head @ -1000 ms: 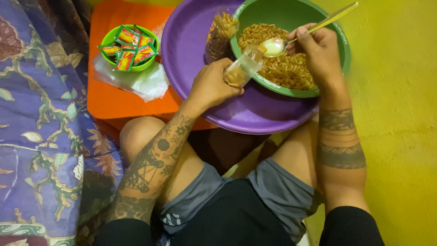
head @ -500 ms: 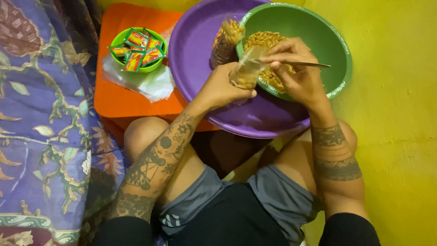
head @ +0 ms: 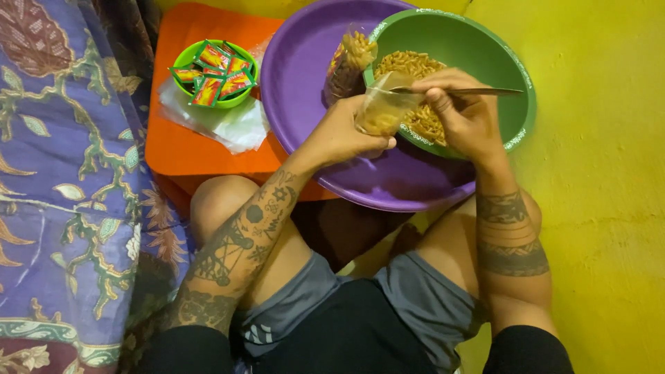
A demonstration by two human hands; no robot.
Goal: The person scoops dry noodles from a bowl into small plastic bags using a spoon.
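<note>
A: Yellow floor [head: 609, 208], purple tray [head: 312, 104]. Left hand [head: 346, 135]?
B: Clamped round clear bag [head: 381, 111], mouth up. Right hand [head: 464, 114] pinching spoon [head: 471, 91], handle pointing right, tip just above bag; green bowl [head: 485, 48] beyond.

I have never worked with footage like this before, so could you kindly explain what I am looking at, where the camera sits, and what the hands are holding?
There is no machine here: a seated person works with two bare hands, filmed by a camera worn on the head and looking down past the knees. The left hand holds a small clear plastic bag, partly filled with yellowish snack pieces. The right hand holds a spoon at the bag's mouth, above a green bowl of the same snack. The bowl rests on a purple tray, where a filled bag also lies. Beside it, on an orange surface, are a small green bowl of red sachets and some clear plastic bags.
</note>
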